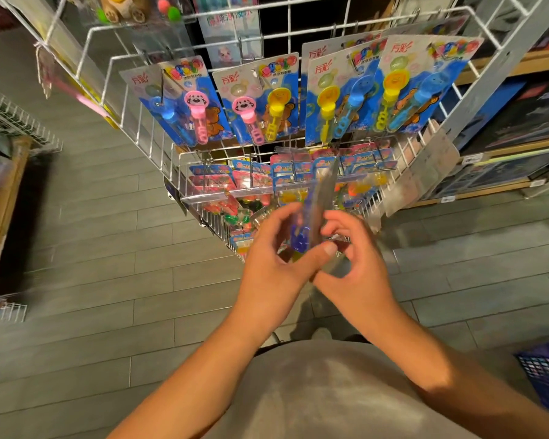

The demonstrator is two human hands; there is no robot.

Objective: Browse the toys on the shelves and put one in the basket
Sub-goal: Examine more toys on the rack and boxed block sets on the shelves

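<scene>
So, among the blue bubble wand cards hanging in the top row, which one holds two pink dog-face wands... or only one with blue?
None holds two. The leftmost blue bubble wand card pairs a pink dog-face wand with a blue wand; its neighbour pairs pink with yellow.

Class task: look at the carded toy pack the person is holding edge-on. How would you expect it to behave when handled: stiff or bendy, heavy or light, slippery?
The toy pack is a thin card seen edge-on, so it probably flexes. Both hands, left and right, hold it by the fingers alone, suggesting it is light. Its clear, glossy blister front may be somewhat slippery.
</scene>
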